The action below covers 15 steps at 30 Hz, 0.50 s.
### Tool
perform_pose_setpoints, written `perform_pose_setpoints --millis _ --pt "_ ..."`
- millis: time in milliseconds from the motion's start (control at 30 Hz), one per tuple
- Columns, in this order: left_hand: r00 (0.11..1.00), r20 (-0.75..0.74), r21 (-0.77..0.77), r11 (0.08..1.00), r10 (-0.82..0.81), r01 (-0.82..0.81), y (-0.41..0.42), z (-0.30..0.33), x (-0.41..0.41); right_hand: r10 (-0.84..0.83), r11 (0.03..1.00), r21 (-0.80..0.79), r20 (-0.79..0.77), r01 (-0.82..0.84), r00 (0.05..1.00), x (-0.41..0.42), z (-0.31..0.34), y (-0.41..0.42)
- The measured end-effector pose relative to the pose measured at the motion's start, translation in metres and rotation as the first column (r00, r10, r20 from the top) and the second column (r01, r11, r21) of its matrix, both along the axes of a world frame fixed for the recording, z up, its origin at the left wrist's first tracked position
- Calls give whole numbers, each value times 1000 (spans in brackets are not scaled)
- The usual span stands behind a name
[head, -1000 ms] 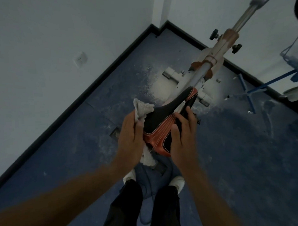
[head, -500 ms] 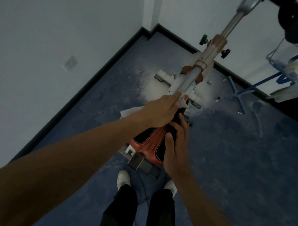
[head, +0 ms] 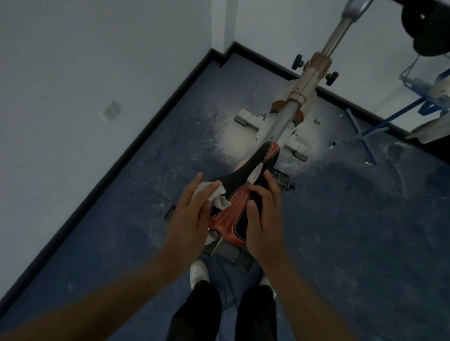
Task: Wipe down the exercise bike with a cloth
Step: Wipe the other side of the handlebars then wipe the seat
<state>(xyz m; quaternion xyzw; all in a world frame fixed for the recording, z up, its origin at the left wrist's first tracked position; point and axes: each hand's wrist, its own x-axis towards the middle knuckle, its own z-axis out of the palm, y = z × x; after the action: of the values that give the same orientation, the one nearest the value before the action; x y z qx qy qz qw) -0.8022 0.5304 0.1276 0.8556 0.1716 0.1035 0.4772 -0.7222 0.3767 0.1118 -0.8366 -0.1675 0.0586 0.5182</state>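
1. The left hand [head: 188, 217] lies with straight, spread fingers on the cloth [head: 214, 193], pressing it flat against the left side of the saddle [head: 235, 208].
2. The right hand [head: 265, 217] grips the saddle's right side: its fingers curl over the edge and its thumb lies on top.
3. The cloth is white and crumpled; it shows past the left fingertips near the saddle's middle, and a bit more of it shows under the palm by the saddle's rear.
4. The saddle is black with orange panels and pale stitching. Its narrow nose points away from the person, toward the frame [head: 305, 83].
5. The frame of the bike is a pale, rust-marked post with a grey tube [head: 284, 119] running down toward the saddle's nose, and two black knobs [head: 331, 77] stick out from its sides.
6. A black pedal [head: 283, 183] shows just beyond the right fingers.
7. The bike stands on a blue floor [head: 349, 242], which is dusted white around the bike's base.
8. The person's dark trousers [head: 198, 319] and white shoes [head: 198, 272] show below the saddle.
9. White walls with a black skirting meet in a corner behind the bike; a socket [head: 111, 110] sits on the left wall.
10. A blue-framed rack [head: 365, 132] stands to the right.
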Motion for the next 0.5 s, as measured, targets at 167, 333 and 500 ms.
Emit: perform_pose_setpoints --millis 167,333,500 --pt "996 -65 -52 997 61 -64 -47 -3 -29 -7 1000 -5 -27 6 1000 0 0 -1" --pt "988 -84 81 987 -132 139 -49 8 -54 47 998 -44 -81 -51 996 1 3 -3" --pt "998 -55 -228 973 29 -40 -62 71 -41 181 982 68 -89 -176 979 -7 30 -23"
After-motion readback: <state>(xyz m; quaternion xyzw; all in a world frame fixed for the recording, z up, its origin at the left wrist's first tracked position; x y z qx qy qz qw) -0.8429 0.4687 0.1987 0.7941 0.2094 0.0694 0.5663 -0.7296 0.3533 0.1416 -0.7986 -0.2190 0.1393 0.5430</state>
